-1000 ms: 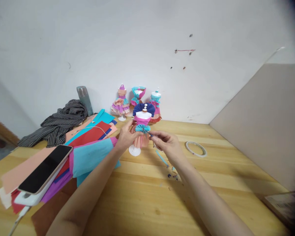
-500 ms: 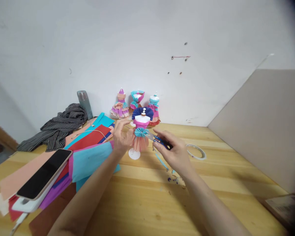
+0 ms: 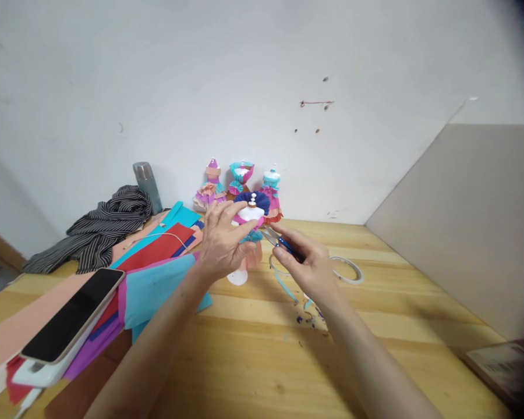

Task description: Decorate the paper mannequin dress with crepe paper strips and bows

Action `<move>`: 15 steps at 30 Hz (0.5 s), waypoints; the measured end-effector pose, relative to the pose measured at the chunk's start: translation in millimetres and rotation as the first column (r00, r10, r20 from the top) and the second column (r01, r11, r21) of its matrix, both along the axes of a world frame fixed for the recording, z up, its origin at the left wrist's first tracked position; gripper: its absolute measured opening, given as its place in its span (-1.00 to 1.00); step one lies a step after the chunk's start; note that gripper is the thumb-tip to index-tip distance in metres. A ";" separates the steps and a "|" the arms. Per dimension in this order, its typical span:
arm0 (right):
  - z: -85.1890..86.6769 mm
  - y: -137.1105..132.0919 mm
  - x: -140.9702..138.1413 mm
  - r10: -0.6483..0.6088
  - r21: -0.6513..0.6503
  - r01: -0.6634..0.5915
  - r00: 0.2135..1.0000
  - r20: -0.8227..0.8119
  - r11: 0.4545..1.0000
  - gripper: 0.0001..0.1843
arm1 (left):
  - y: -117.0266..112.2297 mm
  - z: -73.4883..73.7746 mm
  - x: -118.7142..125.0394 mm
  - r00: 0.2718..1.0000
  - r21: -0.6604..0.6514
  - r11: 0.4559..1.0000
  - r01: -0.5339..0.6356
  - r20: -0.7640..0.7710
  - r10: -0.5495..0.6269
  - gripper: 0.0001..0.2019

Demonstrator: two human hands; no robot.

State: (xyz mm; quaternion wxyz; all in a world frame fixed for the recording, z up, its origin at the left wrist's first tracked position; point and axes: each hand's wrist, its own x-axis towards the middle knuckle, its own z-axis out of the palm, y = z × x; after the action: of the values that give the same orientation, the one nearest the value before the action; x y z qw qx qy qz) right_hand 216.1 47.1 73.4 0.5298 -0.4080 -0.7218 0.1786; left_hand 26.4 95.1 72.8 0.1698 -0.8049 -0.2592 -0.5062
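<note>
A small white dress form (image 3: 250,214) stands on a round white base, dressed in crepe paper with a dark blue pleated collar, a pink bodice and a peach skirt. My left hand (image 3: 222,241) reaches across its front, fingers at the bodice and thumb by the turquoise pleated rosette (image 3: 254,236), which it partly covers. In my right hand (image 3: 310,262) are blue-handled thread snips (image 3: 288,245), their silver blades pointing left, close to the rosette's right edge. Whether the blades touch the paper cannot be made out.
Several finished paper-dressed forms (image 3: 271,195) stand by the wall. Tape rolls (image 3: 361,278) and paper scraps (image 3: 308,319) lie rightward. Crepe paper sheets (image 3: 161,285), a phone (image 3: 72,317) on a white power bank, a striped cloth (image 3: 109,224) and a flask (image 3: 148,186) occupy the left.
My left hand has moved from the skirt's left side up and over the front of the bodice, covering part of the rosette. The snips have drawn slightly back from the rosette's middle.
</note>
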 end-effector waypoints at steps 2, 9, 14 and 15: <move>0.7 -0.2 0.1 0.000 0.005 0.000 1.000 -0.001 1.000 -0.59 | -0.3 -0.2 0.9 0.999 0.005 0.999 0.039 0.002 -0.039 -0.44; -1.1 1.3 0.4 -0.018 0.016 0.018 1.000 -0.015 1.000 -0.61 | 0.0 -1.1 2.6 0.998 0.007 0.999 0.047 0.029 -0.048 -0.52; -0.6 4.5 -1.5 -0.082 0.045 0.085 0.994 -0.075 0.995 -0.62 | 2.2 1.8 1.5 0.996 0.053 0.997 -0.048 0.077 0.044 -0.79; 0.3 6.6 -2.7 -0.110 0.057 0.115 0.991 -0.077 0.992 -0.64 | 2.4 2.7 1.3 0.995 0.058 0.996 -0.069 0.081 0.064 -0.81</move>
State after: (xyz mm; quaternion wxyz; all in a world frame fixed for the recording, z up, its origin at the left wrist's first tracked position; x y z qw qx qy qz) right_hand 213.4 53.7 73.8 0.5775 -0.4249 -0.6827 0.1412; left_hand 27.7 97.5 75.5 0.2005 -0.7695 -0.2767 -0.5395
